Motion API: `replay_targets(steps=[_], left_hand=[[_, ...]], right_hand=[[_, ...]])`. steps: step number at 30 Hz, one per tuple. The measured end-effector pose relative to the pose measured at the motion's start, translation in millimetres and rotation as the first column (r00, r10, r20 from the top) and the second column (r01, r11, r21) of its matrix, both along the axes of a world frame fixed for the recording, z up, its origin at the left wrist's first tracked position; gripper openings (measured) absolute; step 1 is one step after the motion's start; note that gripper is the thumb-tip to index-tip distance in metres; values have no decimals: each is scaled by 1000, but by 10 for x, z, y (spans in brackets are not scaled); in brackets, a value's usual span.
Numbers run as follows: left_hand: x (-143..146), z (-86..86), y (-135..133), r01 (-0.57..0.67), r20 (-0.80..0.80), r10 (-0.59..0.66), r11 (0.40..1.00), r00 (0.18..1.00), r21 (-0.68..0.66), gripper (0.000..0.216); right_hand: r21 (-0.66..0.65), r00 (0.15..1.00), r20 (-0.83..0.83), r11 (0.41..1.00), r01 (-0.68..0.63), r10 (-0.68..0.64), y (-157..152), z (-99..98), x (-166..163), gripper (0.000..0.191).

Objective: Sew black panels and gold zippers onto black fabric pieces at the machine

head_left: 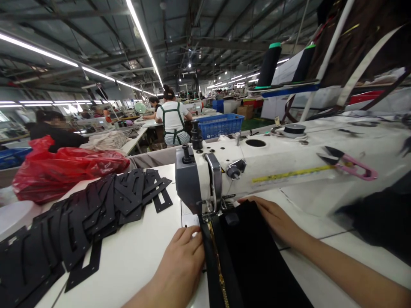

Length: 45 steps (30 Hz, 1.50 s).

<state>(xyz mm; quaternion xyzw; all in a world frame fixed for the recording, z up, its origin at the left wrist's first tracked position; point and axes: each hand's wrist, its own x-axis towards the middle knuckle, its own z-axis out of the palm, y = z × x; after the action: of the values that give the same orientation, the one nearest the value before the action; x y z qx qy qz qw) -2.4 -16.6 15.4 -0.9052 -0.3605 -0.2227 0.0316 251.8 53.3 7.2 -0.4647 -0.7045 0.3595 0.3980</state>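
A black fabric piece (257, 256) with a gold-toothed zipper (218, 269) along its left side runs up under the head of a white sewing machine (276, 158). My left hand (183, 261) is closed at the left edge of the piece, fingers curled and thumb hidden. On the far right side, my right hand (272, 216) holds the raised edge of the fabric, close below the machine arm; some fingertips are hidden behind the cloth. The presser foot and needle area (208, 214) are just ahead of both hands.
Overlapping black flat cut pieces (105, 205) spread over the table's left, near a red plastic bag (64, 167). Pink-handled snips (356, 167) lie on the machine arm. Thread cones (269, 64) stand above. Dark cloth (382, 214) lies right. Co-workers and a blue basket (221, 124) are beyond.
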Motion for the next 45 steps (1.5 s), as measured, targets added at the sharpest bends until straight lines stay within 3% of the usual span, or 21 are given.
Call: replay_targets(steps=[7,11,16,19,23,26,30,34,36,38,41,45], left_hand=[[51,48,-44,-52,-123,59,997,991,56,16],[77,91,-39,-118,-159,112,992,981,-33,15],[70,76,-68,-156,-127,143,983,981,-93,20],[70,77,-86,-163,-98,151,979,984,-125,17],[80,110,-73,-150,-83,141,981,987,-120,16],[82,122,-54,-126,-81,119,988,990,-88,17],[82,109,-51,-140,-88,134,988,987,-67,17],[91,98,-68,-156,-52,153,986,987,-64,16],[92,90,-75,-174,-12,174,983,985,-51,15],[84,69,-77,-216,57,216,976,975,-6,13],[53,8,-58,-246,127,231,962,965,119,27],[7,-64,-6,-136,54,127,970,990,203,35]], right_hand=[[-7,1000,29,1000,-6,6,-8,42,23,44],[14,985,173,999,-31,28,24,0,40,33],[140,959,283,989,-52,10,48,-15,55,27],[197,948,311,980,-1,-62,4,51,80,21],[181,919,378,982,44,-111,-54,136,38,35],[191,879,461,981,41,-126,-2,102,-41,26],[298,790,571,953,54,-223,95,-3,-62,18],[458,744,596,889,-5,-303,-35,27,-119,21],[534,794,559,836,-126,-238,-187,56,-236,23],[581,866,494,771,-261,-79,-338,61,-385,24],[529,887,453,774,-348,89,-464,40,-551,34],[505,881,460,783,-363,112,-457,24,-581,37]])
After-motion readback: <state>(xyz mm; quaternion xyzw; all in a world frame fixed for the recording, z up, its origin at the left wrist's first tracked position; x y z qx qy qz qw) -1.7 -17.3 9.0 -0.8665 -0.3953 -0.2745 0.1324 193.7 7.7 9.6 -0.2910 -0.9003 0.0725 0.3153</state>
